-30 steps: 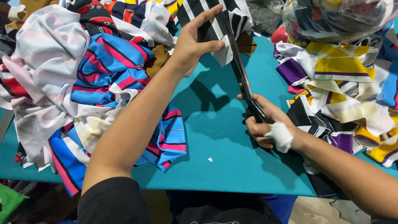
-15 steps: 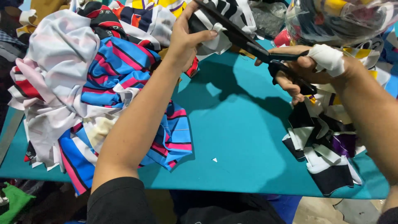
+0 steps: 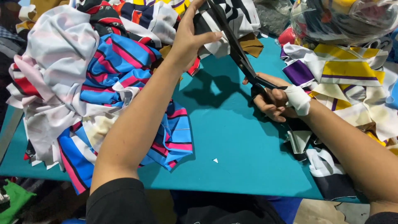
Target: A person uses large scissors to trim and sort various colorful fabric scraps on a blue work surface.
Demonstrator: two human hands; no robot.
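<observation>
**Two hands cutting striped cloth with long shears**

Two bare hands are working over a teal table (image 3: 232, 141). At the far edge the left hand (image 3: 188, 39) is pinching the black-and-white striped cloth (image 3: 232, 20), with thumb and fingers closed on its hanging edge. To the right, the right hand (image 3: 275, 97), wearing a white wrap at the thumb base, is gripping the black scissors (image 3: 238, 54); its fingers are curled through the handles, and the blades are lying against the cloth, looking nearly closed, though their tips are running out of view.

The cloth is looking thin, limp and probably slippery, so it is likely sagging wherever it is not held taut; the best hold seems to be close beside the cut line. The scissors are appearing long, rigid and fairly heavy.

A large heap of striped blue, pink and white fabric (image 3: 95, 83) is crowding the left side, partly under the left forearm. Cut pieces in yellow, purple and white (image 3: 348, 70) are lying at the right, beneath a clear bag of scraps (image 3: 344, 18). A small white snippet (image 3: 215, 160) is resting near the front.
</observation>
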